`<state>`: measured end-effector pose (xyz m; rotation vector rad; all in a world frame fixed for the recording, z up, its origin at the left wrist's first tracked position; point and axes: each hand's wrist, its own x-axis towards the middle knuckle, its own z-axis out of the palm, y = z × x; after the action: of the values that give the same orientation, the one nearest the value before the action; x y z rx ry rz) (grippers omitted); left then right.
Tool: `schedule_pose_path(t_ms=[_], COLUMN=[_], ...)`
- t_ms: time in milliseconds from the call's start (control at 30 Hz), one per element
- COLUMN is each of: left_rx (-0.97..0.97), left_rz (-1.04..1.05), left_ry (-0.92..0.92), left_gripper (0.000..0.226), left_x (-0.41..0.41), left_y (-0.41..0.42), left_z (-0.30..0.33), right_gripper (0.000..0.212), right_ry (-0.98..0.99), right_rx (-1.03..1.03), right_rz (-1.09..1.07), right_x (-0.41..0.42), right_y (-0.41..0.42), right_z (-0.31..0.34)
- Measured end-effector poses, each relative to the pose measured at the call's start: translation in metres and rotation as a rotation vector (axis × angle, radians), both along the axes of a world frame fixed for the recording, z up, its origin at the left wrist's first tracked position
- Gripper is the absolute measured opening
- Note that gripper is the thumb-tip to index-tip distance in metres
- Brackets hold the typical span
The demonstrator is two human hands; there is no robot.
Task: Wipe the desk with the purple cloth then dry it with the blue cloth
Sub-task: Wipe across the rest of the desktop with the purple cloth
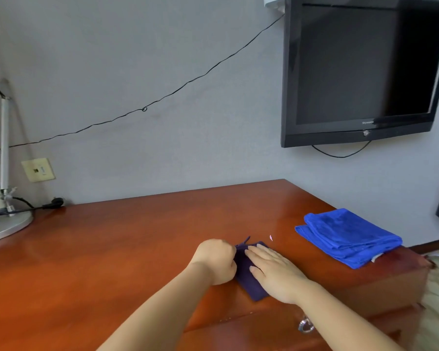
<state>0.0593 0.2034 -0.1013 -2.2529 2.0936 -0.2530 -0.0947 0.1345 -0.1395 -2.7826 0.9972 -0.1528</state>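
Hands at mid-desk, both on the purple cloth (249, 274), which lies folded small on the wooden desk (112, 249) near its front edge. Left hand (217, 260) curled, fingers pinching the cloth's left edge near the far corner. Right hand (274, 271) flat, fingers straight and together, pressing down on the cloth's right side. Blue cloth (347, 235) folded in layers, well apart to the right, near the desk's right end; no hand on it. Lamp (4, 173) with round base at far left. Dark television (360, 72) on the wall above the right side, a thin cable (145, 108) strung across the wall.
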Motion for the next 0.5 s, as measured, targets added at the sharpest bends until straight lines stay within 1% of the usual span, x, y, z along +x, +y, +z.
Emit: schedule_pose_path(t_ms=[67,200,267,333,400,467,500], left_rx=[0.008,-0.009,0.006,0.052,0.088,0.1,0.104], left_rz=[-0.01,-0.039,-0.042,-0.01,0.026,0.037,0.038], left_ry=[0.048,0.143,0.179,0.26,0.33,0.301,0.26], left_gripper=[0.022,0.023,0.024,0.028,0.036,0.048,0.048], left_x=[-0.002,-0.004,-0.005,-0.007,-0.009,-0.01,-0.011], left_y=[0.005,0.013,0.014,0.014,0.014,0.012,0.01], left_z=[0.001,0.001,0.001,-0.003,-0.007,-0.009,-0.008], right_gripper=[0.055,0.063,0.057,0.045,0.037,0.032,0.029], right_ry=[-0.029,-0.079,-0.112,-0.122,-0.115,-0.102,-0.097], right_rx=[-0.029,-0.172,-0.208,-0.22,-0.227,-0.233,-0.237], right_rz=[-0.07,-0.26,-0.332,-0.351,-0.349,-0.358,-0.365], right_x=[-0.011,-0.022,-0.022,-0.019,-0.014,-0.008,-0.005], right_y=[0.001,0.011,0.018,0.026,0.032,0.036,0.038], right_z=[0.002,0.006,0.008,0.009,0.011,0.012,0.012])
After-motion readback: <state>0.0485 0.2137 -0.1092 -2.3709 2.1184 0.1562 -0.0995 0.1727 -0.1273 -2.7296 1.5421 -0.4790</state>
